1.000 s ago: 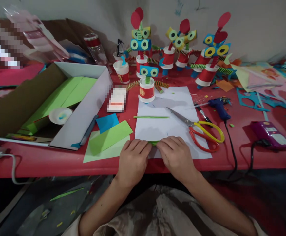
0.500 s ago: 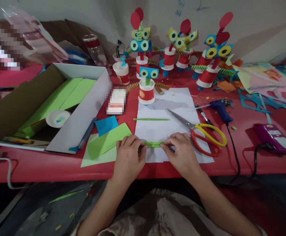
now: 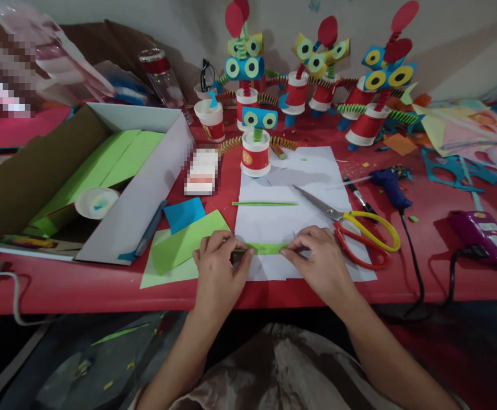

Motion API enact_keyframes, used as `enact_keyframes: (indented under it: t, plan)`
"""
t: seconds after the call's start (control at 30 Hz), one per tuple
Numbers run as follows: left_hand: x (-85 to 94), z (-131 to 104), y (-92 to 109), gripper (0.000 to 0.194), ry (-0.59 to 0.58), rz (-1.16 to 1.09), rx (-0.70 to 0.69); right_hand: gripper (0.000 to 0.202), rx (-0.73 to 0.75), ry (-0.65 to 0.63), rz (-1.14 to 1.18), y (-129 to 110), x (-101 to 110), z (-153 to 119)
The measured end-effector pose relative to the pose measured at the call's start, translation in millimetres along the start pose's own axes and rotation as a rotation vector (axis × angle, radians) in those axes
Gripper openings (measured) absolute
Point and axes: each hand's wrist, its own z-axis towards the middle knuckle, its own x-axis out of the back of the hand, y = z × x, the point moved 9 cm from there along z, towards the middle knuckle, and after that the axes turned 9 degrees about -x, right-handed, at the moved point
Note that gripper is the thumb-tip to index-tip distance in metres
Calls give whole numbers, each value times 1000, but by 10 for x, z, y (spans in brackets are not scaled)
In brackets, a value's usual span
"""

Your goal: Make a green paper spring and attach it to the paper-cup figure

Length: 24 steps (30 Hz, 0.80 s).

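You can read no lettering: the gold emblem (image 3: 247,156) on the red cup (image 3: 257,160) ahead of your left hand (image 3: 220,265) and the wall scribble (image 3: 314,6) far beyond your right hand (image 3: 320,257) are both illegible.

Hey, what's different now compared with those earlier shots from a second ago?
The left hand and right hand have moved apart sideways, baring more of the held strip between them; it now looks broader. Neither has let go of it. The scissors, the thin green piece and the nearest cup figure stayed put; the slight shift across the picture looks like camera movement.
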Motion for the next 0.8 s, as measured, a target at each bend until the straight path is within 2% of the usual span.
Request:
enact_keyframes:
  t: [0.2,0.37,0.53,0.67,0.8]
  plan:
    - [105,-102,-117,11,67,93,74,15,-49,-51,-2,30,-22,24]
    - [144,-139,-180,8,104,116,77,11,9,-67,-8,-6,-27,21]
    - [185,-141,-202,9,194,-78,-38,12,21,-62,-16,0,-39,26]
    - [283,-155,-206,12,290,-223,-95,10,89,25,5,-20,43,-29]
    - [253,-116,-123,17,231,-253,-167,11,202,121,-60,-99,150,-156]
